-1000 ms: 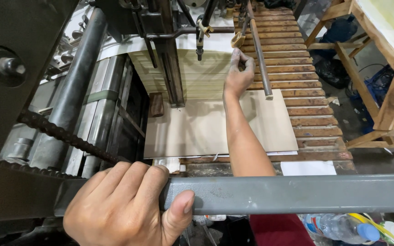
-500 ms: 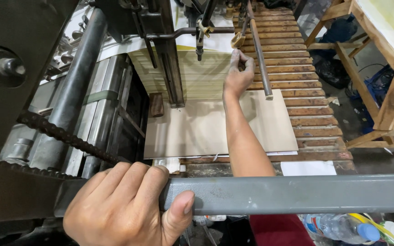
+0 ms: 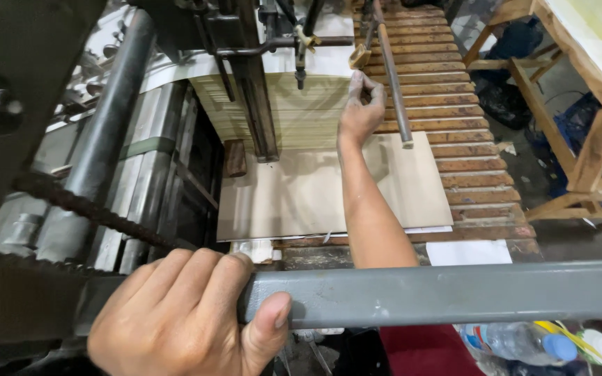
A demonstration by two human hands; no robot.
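My left hand (image 3: 189, 317) wraps around a grey metal bar (image 3: 454, 292) that crosses the bottom of the view. My right hand (image 3: 360, 111) reaches far forward over a tan cardboard sheet (image 3: 329, 188), its fingers pinched on a small fitting beside a thin metal rod (image 3: 393, 76) of the machine. Behind the hand stands a tall stack of pale sheets (image 3: 301, 111). Dark machine arms (image 3: 252, 76) hang over that stack.
A heavy grey roller (image 3: 99, 146) and a black chain (image 3: 85, 209) fill the left side. The cardboard rests on a slatted wooden platform (image 3: 482, 174). A wooden table frame (image 3: 580, 132) stands at right. A plastic bottle (image 3: 517, 341) lies at bottom right.
My right hand has shifted slightly up along the rod. My left hand stays on the bar.
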